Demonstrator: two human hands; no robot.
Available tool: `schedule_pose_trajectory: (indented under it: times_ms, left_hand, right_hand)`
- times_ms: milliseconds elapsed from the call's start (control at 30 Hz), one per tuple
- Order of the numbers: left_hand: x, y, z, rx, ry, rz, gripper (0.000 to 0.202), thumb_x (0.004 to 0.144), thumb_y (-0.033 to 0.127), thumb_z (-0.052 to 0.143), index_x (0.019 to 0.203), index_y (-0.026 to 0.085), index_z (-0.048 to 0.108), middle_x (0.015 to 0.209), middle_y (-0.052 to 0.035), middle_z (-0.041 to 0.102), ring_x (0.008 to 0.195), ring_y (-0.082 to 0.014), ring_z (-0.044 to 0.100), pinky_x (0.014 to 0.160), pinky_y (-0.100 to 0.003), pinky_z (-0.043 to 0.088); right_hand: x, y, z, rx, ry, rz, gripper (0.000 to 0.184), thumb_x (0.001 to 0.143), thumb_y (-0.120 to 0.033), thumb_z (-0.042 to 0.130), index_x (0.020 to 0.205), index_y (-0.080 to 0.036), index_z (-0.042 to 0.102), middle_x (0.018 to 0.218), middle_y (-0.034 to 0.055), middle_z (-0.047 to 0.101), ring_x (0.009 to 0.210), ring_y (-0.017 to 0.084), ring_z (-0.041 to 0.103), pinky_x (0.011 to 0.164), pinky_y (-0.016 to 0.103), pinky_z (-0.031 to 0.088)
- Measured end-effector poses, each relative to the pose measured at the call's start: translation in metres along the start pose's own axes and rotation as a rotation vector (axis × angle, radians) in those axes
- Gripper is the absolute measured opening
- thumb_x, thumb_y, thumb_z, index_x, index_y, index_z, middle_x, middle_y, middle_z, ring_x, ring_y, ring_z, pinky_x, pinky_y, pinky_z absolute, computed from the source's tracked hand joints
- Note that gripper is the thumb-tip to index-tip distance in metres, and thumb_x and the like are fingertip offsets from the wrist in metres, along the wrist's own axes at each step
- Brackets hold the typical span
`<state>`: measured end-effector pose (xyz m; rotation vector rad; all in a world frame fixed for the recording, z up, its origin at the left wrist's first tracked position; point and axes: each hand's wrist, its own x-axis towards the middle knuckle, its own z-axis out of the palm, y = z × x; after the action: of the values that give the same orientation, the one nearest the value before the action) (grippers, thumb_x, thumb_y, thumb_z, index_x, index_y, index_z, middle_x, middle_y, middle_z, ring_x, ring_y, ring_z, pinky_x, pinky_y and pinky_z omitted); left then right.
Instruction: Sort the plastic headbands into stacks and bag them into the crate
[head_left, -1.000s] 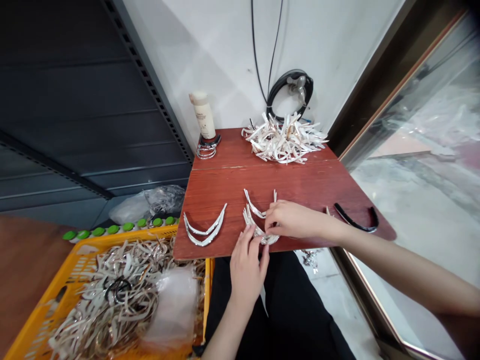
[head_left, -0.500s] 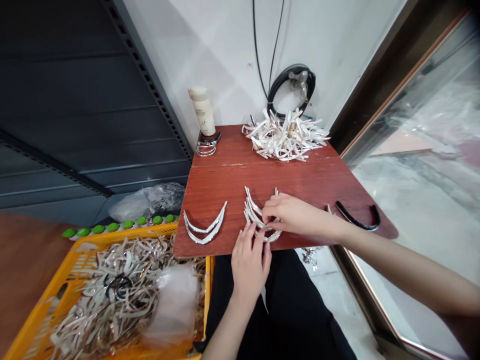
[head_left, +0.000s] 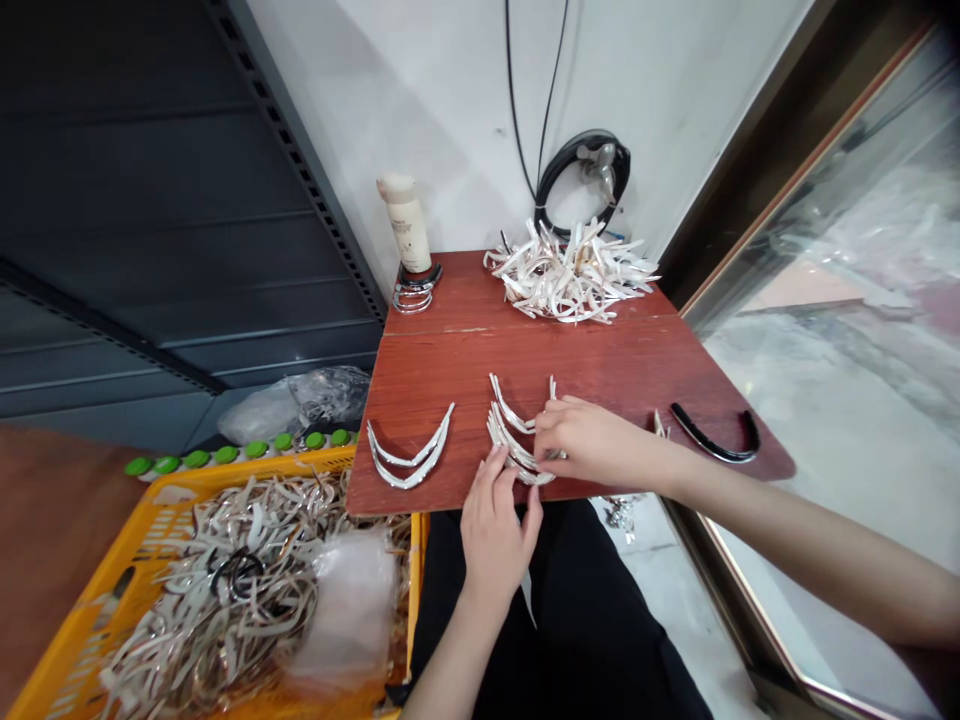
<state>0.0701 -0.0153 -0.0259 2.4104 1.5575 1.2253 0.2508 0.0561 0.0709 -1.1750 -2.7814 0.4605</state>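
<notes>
Several shiny silver-white curved strips (head_left: 511,435) lie nested, bowed toward me, at the front middle of a red-brown board. My right hand (head_left: 585,438) is over their right side, fingers closed on the curved strips there; the fingertips partly hide what they grip. My left hand (head_left: 495,520) rests at the board's front edge. Its fingers are stretched out and somewhat apart, the tips touching the lower left of the same strips. To the left lies a pair of similar curved strips (head_left: 409,478). A black curved strip (head_left: 716,445) lies at the right.
A heap of white strips (head_left: 574,275) covers the back of the board (head_left: 442,360). A pale bottle (head_left: 406,225) stands at the back left. Below left is a yellow crate (head_left: 142,520) full of loose strips and a clear bag (head_left: 349,600). Coiled black cable (head_left: 544,190) hangs behind.
My right hand has shifted slightly right and down along the strips, uncovering more of the upper ones. The lower strips have moved a little left. My left hand has barely moved.
</notes>
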Motion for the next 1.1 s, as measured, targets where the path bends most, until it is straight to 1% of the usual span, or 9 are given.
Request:
schedule_pose_trajectory:
  times_ms: [100, 233, 300, 400, 533, 667, 733, 867, 1100]
  left_hand:
    - [0.001, 0.001, 0.001, 0.015, -0.005, -0.012, 0.033, 0.091, 0.022, 0.058, 0.123, 0.015, 0.053, 0.131, -0.0147, 0.063, 0.126, -0.0248, 0.058, 0.104, -0.041, 0.051]
    - [0.003, 0.010, 0.004, 0.073, -0.048, -0.088, 0.048, 0.094, 0.023, 0.053, 0.140, 0.013, 0.043, 0.140, -0.0147, 0.058, 0.130, -0.0245, 0.054, 0.108, -0.044, 0.048]
    - [0.001, 0.014, 0.005, 0.090, -0.085, -0.115, 0.048, 0.095, 0.020, 0.049, 0.142, 0.012, 0.041, 0.143, -0.0142, 0.054, 0.134, -0.0232, 0.050, 0.112, -0.044, 0.044]
    - [-0.006, 0.017, 0.004, 0.104, -0.112, -0.124, 0.048, 0.096, 0.019, 0.044, 0.143, 0.010, 0.041, 0.148, -0.0125, 0.051, 0.141, -0.0211, 0.041, 0.117, -0.042, 0.038]
    - [-0.007, 0.014, -0.002, 0.110, -0.177, -0.007, 0.052, 0.099, 0.027, 0.038, 0.149, 0.013, 0.037, 0.156, -0.0064, 0.039, 0.149, -0.0193, 0.027, 0.124, -0.041, 0.024]
    - [0.005, 0.016, -0.009, 0.193, -0.203, 0.065, 0.056, 0.102, 0.036, 0.029, 0.150, 0.009, 0.035, 0.160, -0.0076, 0.031, 0.151, -0.0203, 0.021, 0.126, -0.045, 0.013]
    - [0.010, 0.017, -0.009, 0.262, -0.202, 0.069, 0.055, 0.102, 0.033, 0.027, 0.149, 0.006, 0.036, 0.158, -0.0110, 0.036, 0.149, -0.0228, 0.026, 0.125, -0.048, 0.011]
    - [0.010, 0.018, -0.005, 0.346, -0.184, 0.025, 0.054, 0.101, 0.029, 0.027, 0.143, 0.000, 0.045, 0.147, -0.0168, 0.050, 0.141, -0.0269, 0.041, 0.125, -0.046, 0.014]
    - [0.006, 0.018, -0.007, 0.208, -0.076, 0.070, 0.054, 0.102, 0.034, 0.025, 0.144, 0.005, 0.044, 0.152, -0.0110, 0.045, 0.145, -0.0212, 0.034, 0.124, -0.044, 0.021]
  right_hand:
    - [0.000, 0.001, 0.005, 0.001, 0.096, 0.024, 0.012, 0.090, -0.028, 0.066, 0.092, -0.019, 0.072, 0.102, 0.0077, 0.069, 0.098, 0.023, 0.061, 0.090, 0.037, 0.044]
    - [-0.011, -0.006, 0.032, -0.056, 0.255, 0.086, 0.044, 0.095, -0.033, 0.058, 0.135, -0.014, 0.054, 0.140, 0.0151, 0.056, 0.129, 0.029, 0.051, 0.105, 0.046, 0.044]
    - [-0.020, -0.014, 0.055, -0.105, 0.290, 0.069, 0.042, 0.099, -0.024, 0.047, 0.140, -0.012, 0.049, 0.142, 0.0147, 0.055, 0.134, 0.028, 0.048, 0.110, 0.048, 0.042]
    - [-0.032, -0.025, 0.087, -0.141, 0.387, 0.087, 0.039, 0.100, -0.016, 0.039, 0.136, -0.011, 0.049, 0.132, 0.0143, 0.062, 0.125, 0.025, 0.055, 0.112, 0.049, 0.041]
    - [-0.041, -0.027, 0.113, -0.183, 0.502, 0.050, 0.043, 0.098, -0.014, 0.038, 0.139, -0.011, 0.045, 0.132, 0.0166, 0.060, 0.130, 0.028, 0.051, 0.113, 0.054, 0.037]
    - [-0.048, -0.017, 0.124, -0.240, 0.528, -0.014, 0.055, 0.095, -0.013, 0.034, 0.150, -0.010, 0.032, 0.142, 0.0192, 0.053, 0.141, 0.033, 0.038, 0.115, 0.061, 0.030]
    - [-0.052, -0.008, 0.129, -0.242, 0.549, -0.009, 0.057, 0.097, -0.022, 0.037, 0.152, -0.010, 0.030, 0.144, 0.0196, 0.050, 0.141, 0.034, 0.038, 0.115, 0.061, 0.029]
    - [-0.057, 0.003, 0.138, -0.261, 0.591, -0.008, 0.065, 0.098, -0.038, 0.038, 0.154, -0.008, 0.026, 0.152, 0.0218, 0.040, 0.141, 0.039, 0.036, 0.114, 0.063, 0.027]
    - [-0.053, -0.009, 0.128, -0.267, 0.584, -0.005, 0.066, 0.098, -0.039, 0.031, 0.157, -0.009, 0.024, 0.155, 0.0210, 0.035, 0.143, 0.041, 0.031, 0.114, 0.066, 0.023]
